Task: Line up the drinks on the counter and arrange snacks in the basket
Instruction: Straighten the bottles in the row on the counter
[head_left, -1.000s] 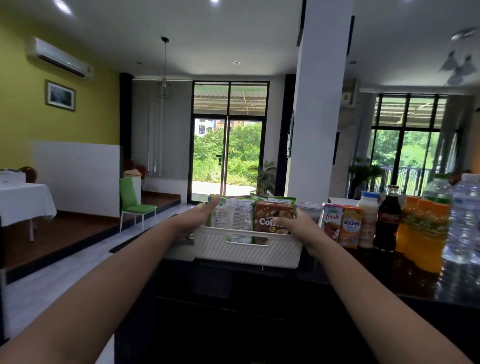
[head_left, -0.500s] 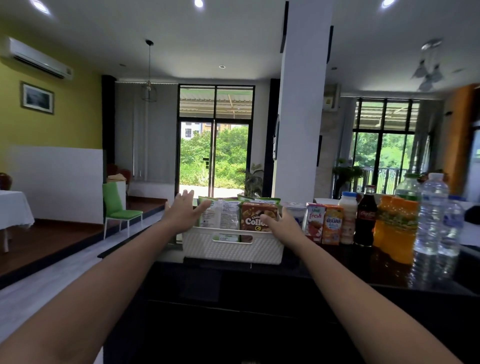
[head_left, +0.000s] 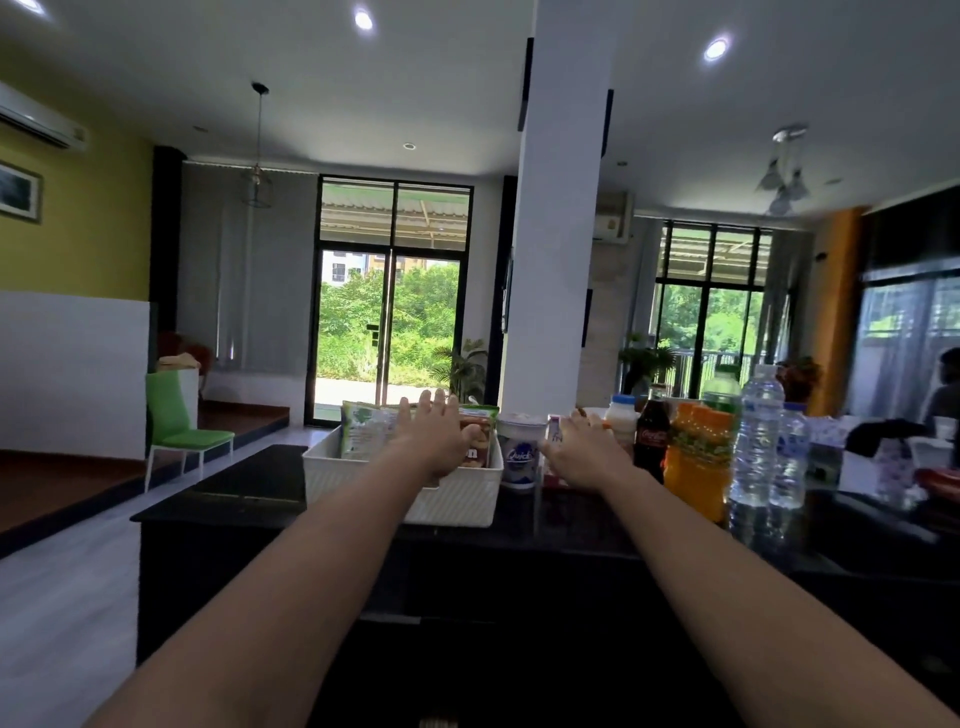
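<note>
A white woven basket (head_left: 457, 499) stands on the dark counter (head_left: 244, 499) with snack packs upright in it: a green-and-white bag (head_left: 363, 428) and a brown box (head_left: 478, 441). My left hand (head_left: 431, 436) hovers over the basket with straight fingers and holds nothing. My right hand (head_left: 582, 452) reaches open over the small juice cartons (head_left: 555, 423), mostly hiding them. To the right stand a white instant cup (head_left: 519, 457), a milk bottle (head_left: 622, 418), a cola bottle (head_left: 652, 436), orange juice bottles (head_left: 696, 457) and water bottles (head_left: 761, 436) in a row.
A white pillar (head_left: 561, 234) rises behind the counter. At the far right lie dark clutter, a cup (head_left: 945, 428) and a seated person (head_left: 943, 389). A green chair (head_left: 171, 421) stands on the floor to the left.
Both hands have let go of the basket's ends and shifted right: the left now floats above the snacks, the right over the cartons. My view has turned right and up.
</note>
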